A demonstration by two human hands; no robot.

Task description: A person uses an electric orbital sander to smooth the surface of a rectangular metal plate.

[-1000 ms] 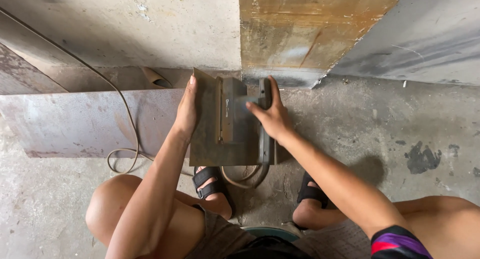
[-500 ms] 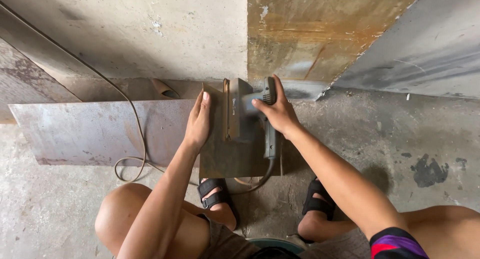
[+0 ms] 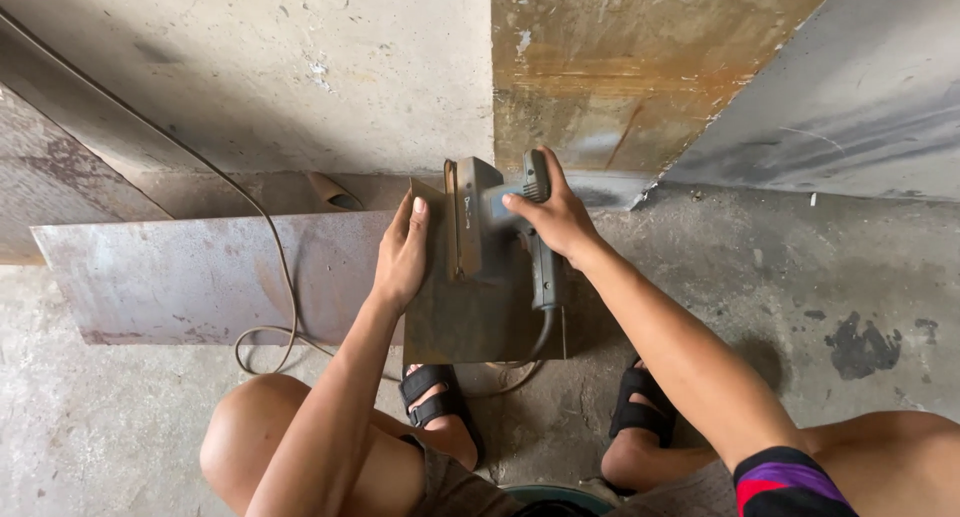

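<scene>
Head-cam view, looking down at a squatting worker on a stained grey concrete floor (image 3: 120, 427). At far left, a long rusty flat steel sheet (image 3: 200, 272) lies on the floor w/ its far edge near the base of a pale plastered wall (image 3: 280, 67); a thin tan power cable (image 3: 262, 277) runs down the wall, crosses the sheet & loops just off its near edge. Moving right, the left hand (image 3: 402, 255) rests flat, fingers straight & together, against the left side of a smaller dark rectangular steel plate (image 3: 470, 322) that overlaps the right end of the long sheet, directly ahead of the worker's black strapped sandals (image 3: 432, 397). On top of that plate, at its far end, sits a grey handheld electric power tool w/ a black handle (image 3: 500, 227); exact type can't be told from this angle. Its cord leaves the rear of the handle & curls under the plate's near edge. The right hand (image 3: 555, 215) is wrapped firmly around the top of the handle, thumb pointing left across the tool body. The two hands are apart, one each side of the tool. Behind, a rust-streaked brown metal panel (image 3: 620, 67) stands vs. the wall; at far right, a large grey metal sheet (image 3: 850, 107) leans at an angle. A striped sleeve hem (image 3: 785, 482) shows at lower right.
</scene>
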